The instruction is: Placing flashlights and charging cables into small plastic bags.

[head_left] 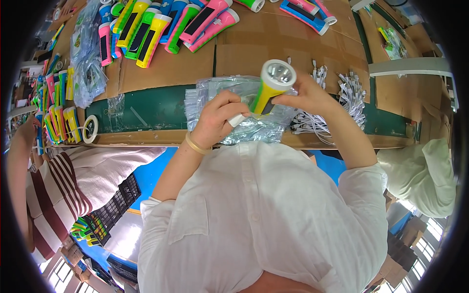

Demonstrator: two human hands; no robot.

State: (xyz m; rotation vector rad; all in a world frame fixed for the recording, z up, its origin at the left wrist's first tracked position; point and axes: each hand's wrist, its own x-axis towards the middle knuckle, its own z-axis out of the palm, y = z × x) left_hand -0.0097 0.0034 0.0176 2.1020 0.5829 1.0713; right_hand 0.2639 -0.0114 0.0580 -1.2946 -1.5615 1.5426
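Above a white shirt (254,210), a worker's left hand (217,116) curls its fingers at the lower end of a flashlight (270,90); a small white piece (237,120) shows at the fingers, though whether it is gripped or wrapped around one is hard to tell. The right hand (312,96) grips the yellow-and-green light near its white head, tilted over a stack of clear plastic bags (261,129) at the table's edge. White cables (352,95) lie bundled to the right. Farther back, pink, green, yellow and blue flashlights (149,36) pile up on flattened cardboard (288,46).
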